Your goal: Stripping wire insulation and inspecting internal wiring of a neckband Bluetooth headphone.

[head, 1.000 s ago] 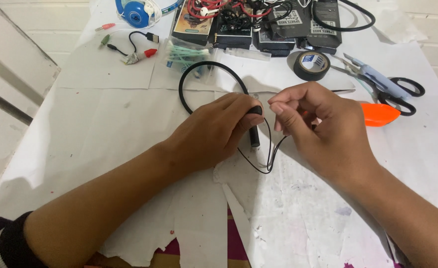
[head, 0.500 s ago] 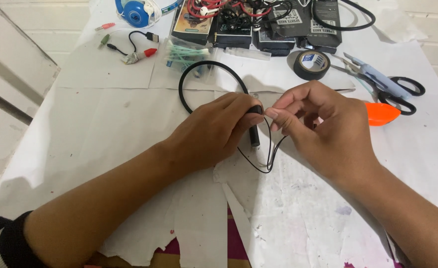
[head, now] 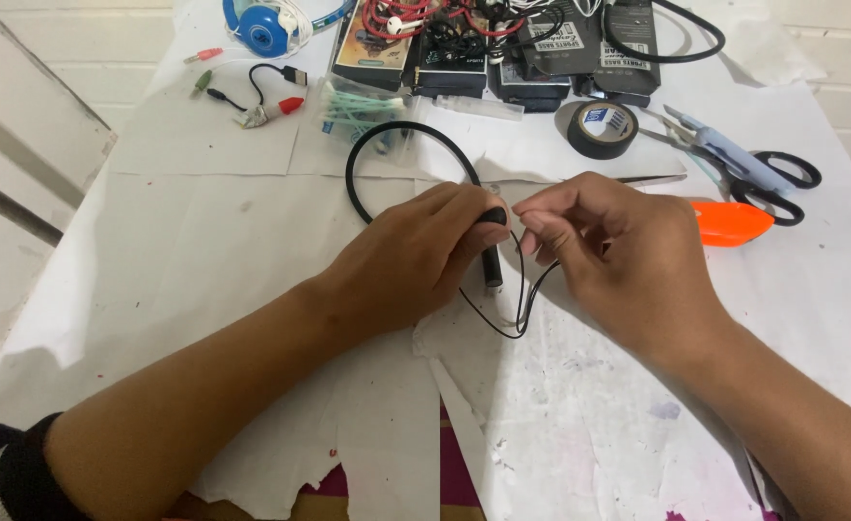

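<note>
My left hand (head: 416,256) grips the end of a black neckband earphone (head: 372,154), whose curved band loops away toward the back of the table. A short black stem (head: 493,270) of the earphone pokes out below my fingers. My right hand (head: 618,256) is just to the right of it, fingertips pinched on the thin black wire (head: 517,314) that hangs in a loop below both hands. The two hands nearly touch at the earphone's end. The table is covered with white paper (head: 203,241).
Behind the hands lie a roll of black tape (head: 602,127), scissors and pliers (head: 743,159), an orange cutter (head: 729,222), several boxed items (head: 502,48), a bag of green-tipped swabs (head: 358,111), clip leads (head: 252,101) and a blue tape dispenser (head: 261,24). Torn paper lies at the front.
My right hand's fingertips have moved closer to the earphone end in my left hand. The wire loop has shifted slightly.
</note>
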